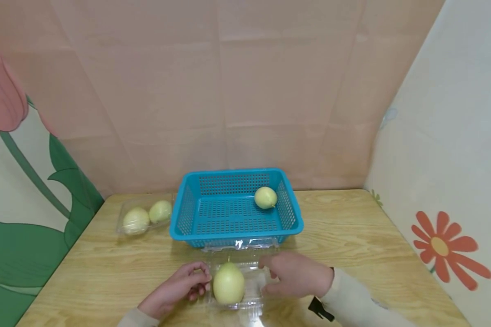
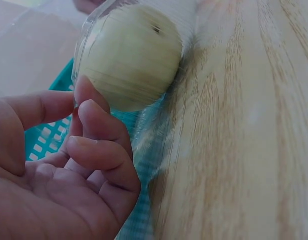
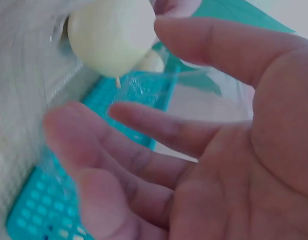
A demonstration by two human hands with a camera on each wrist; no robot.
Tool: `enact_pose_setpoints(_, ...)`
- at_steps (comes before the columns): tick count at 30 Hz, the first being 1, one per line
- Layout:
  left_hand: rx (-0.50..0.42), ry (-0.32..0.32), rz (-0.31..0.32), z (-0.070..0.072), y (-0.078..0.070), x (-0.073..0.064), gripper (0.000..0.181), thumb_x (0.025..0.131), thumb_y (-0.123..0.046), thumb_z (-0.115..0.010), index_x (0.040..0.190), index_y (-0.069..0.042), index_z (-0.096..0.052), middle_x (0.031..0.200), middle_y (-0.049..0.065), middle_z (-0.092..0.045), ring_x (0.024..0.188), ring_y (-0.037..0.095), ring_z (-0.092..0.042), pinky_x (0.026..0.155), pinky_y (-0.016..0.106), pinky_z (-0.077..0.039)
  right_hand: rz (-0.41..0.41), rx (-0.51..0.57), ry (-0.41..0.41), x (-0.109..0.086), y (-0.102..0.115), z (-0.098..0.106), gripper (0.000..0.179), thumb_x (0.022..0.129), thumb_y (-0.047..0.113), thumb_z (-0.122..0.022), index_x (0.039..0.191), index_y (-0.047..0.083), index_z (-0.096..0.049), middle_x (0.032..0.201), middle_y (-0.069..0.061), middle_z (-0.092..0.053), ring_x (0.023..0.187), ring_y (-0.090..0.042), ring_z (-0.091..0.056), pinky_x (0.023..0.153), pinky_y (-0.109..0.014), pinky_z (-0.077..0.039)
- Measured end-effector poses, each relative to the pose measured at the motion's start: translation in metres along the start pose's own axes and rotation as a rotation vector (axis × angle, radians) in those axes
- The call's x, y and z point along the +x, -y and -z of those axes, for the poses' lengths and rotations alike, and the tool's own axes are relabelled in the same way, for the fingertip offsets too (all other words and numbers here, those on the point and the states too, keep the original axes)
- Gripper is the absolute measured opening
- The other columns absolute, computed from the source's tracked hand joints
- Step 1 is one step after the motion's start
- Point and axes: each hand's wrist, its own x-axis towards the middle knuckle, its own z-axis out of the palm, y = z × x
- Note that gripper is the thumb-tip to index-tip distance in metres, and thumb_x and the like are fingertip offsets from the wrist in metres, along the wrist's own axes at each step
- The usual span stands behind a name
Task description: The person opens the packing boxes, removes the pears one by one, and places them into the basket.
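Observation:
A clear plastic clamshell box lies on the table in front of me, its lid raised toward the basket. One pale yellow-green pear is in its left half, stem pointing away from me. My left hand is at the box's left side; in the left wrist view the thumb and index finger pinch the box's rim beside the pear. Over the right side of the box is my right hand, fingers spread and loosely bent, with nothing held between them in the right wrist view.
A blue perforated basket stands just behind the box, with a single pear at its right. Left of the basket, another clear box contains two pears. A curtain-like backdrop rises behind the wooden table.

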Motion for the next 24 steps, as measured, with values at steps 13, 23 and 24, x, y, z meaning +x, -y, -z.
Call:
enact_pose_setpoints(13, -0.003, 0.01, 0.016, 0.0, 0.0, 0.002, 0.009, 0.098, -0.015, -0.058, 0.097, -0.006, -0.057, 0.08, 0.0, -0.064, 0.062, 0.008, -0.05, 0.051, 0.019, -0.039, -0.039, -0.005, -0.185, 0.031, 0.023, -0.026, 0.055, 0.078, 0.044, -0.078, 0.12, 0.01, -0.066, 0.095, -0.001, -0.071, 0.081, -0.01, -0.063, 0.063, -0.026, -0.05)
enact_pose_setpoints(23, 0.002, 0.019, 0.013, 0.0, 0.001, 0.003, 0.011, 0.097, -0.017, -0.06, 0.096, -0.006, -0.058, 0.08, 0.001, -0.064, 0.063, 0.008, -0.05, 0.052, 0.018, -0.039, -0.093, -0.022, -0.22, 0.044, 0.031, -0.036, 0.067, 0.074, 0.059, -0.078, 0.116, 0.008, -0.067, 0.094, 0.002, -0.069, 0.075, -0.008, -0.059, 0.056, -0.023, -0.045)
enact_pose_setpoints(24, 0.001, 0.019, 0.011, -0.001, 0.001, 0.003, 0.011, 0.097, -0.017, -0.06, 0.096, -0.006, -0.058, 0.08, 0.001, -0.064, 0.063, 0.008, -0.05, 0.052, 0.018, -0.039, -0.096, -0.025, -0.219, 0.045, 0.032, -0.037, 0.068, 0.074, 0.06, -0.078, 0.116, 0.008, -0.067, 0.093, 0.002, -0.068, 0.074, -0.007, -0.057, 0.056, -0.023, -0.043)
